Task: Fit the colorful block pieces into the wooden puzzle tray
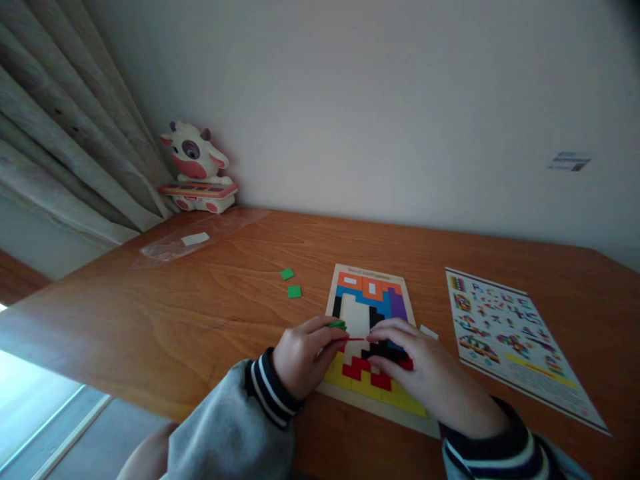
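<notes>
A wooden block puzzle board (pixel 350 395) lies on the table under both hands, with orange, blue, purple, black, red and yellow pieces in its frame and a pale bare area in the middle. My left hand (pixel 307 357) is closed over the board's left side, holding green puzzle pieces (pixel 338 325) between thumb and fingers. A thin red puzzle piece (pixel 355 339), seen edge-on, spans from my left fingertips to those of my right hand (pixel 417 353). The right fingers curl in a pinch at its end, above black and red pieces; part of the board is hidden beneath.
Two green squares (pixel 294 292) lie left of the board. A printed instruction sheet (pixel 515 340) is on the right, and a small white slip (pixel 429 332) touches the board's right side. Clear plastic wrap (pixel 165 251) and a toy cow with a keyboard (pixel 199 190) are at the back left.
</notes>
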Tool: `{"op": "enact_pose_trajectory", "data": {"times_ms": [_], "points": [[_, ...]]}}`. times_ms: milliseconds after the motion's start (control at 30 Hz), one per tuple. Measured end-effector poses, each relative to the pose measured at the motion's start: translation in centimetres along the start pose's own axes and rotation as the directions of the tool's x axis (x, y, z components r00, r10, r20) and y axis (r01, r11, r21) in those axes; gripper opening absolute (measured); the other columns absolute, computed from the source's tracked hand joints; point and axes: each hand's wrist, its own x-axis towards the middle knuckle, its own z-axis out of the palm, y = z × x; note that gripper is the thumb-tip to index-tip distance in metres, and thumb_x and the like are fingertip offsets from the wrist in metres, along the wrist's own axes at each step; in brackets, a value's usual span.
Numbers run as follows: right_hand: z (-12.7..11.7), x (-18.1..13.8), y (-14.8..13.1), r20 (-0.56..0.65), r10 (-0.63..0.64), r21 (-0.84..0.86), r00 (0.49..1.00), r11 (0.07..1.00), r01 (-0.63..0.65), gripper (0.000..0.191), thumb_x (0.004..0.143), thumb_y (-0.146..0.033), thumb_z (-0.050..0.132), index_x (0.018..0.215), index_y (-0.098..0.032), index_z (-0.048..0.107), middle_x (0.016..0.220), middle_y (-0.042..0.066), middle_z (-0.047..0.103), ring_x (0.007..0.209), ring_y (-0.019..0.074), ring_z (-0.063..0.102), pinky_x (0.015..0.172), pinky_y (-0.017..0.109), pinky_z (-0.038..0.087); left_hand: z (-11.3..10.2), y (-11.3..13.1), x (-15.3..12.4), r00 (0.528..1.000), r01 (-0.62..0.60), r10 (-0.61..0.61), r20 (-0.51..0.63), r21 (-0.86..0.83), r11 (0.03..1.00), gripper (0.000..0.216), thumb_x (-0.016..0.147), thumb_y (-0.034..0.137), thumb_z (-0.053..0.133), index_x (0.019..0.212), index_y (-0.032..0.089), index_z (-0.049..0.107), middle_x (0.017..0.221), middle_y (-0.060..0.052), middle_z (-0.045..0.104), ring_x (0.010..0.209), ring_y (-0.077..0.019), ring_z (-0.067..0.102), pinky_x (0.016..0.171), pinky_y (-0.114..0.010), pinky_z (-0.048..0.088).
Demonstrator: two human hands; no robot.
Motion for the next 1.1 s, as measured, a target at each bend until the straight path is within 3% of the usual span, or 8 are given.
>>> {"op": "enact_pose_trajectory", "data": {"times_ms": [167, 667, 1100], "points": [[-0.1, -0.5, 0.6, 0.040, -0.032, -0.128, 0.999, 0.991, 0.037, 0.025, 0.078, -0.017, 0.071, 0.101, -0.027, 0.069, 0.104, 0.004, 0.069, 0.093, 0.0213, 0.067, 0.084, 0.038, 0.055, 0.2, -0.1, -0.1, 0.998, -0.055, 0.054, 0.019, 0.047, 0.997, 0.021, 0.094, 0.020, 0.051, 0.100, 0.019, 0.070, 0.107, -0.007, 0.071, 0.093, -0.0150, 0.070, 0.083, -0.025, 0.059], [0.4, -0.3, -0.5, 0.134, -0.114, -0.383, 0.984, 0.910, 0.158, 0.028, 0.080, -0.012, 0.064, 0.106, -0.022, 0.068, 0.101, 0.008, 0.072, 0.089, 0.0262, 0.068, 0.082, 0.046, 0.054, 0.6, -0.3, -0.4, 0.993, -0.049, 0.040, 0.110, 0.072, 0.996, 0.021, 0.095, 0.021, 0.050, 0.101, 0.019, 0.070, 0.109, -0.007, 0.070, 0.093, -0.0158, 0.070, 0.084, -0.025, 0.058], [0.4, -0.1, -0.7, 0.170, -0.090, -0.360, 0.981, 0.922, 0.147, 0.036, 0.082, -0.004, 0.054, 0.114, -0.017, 0.063, 0.106, 0.009, 0.069, 0.094, 0.0246, 0.066, 0.086, 0.045, 0.055, 0.6, -0.3, -0.4, 0.994, -0.062, 0.055, 0.093, 0.080, 0.995, 0.021, 0.095, 0.021, 0.051, 0.100, 0.019, 0.071, 0.107, -0.007, 0.070, 0.090, -0.0152, 0.070, 0.083, -0.024, 0.059]]}}
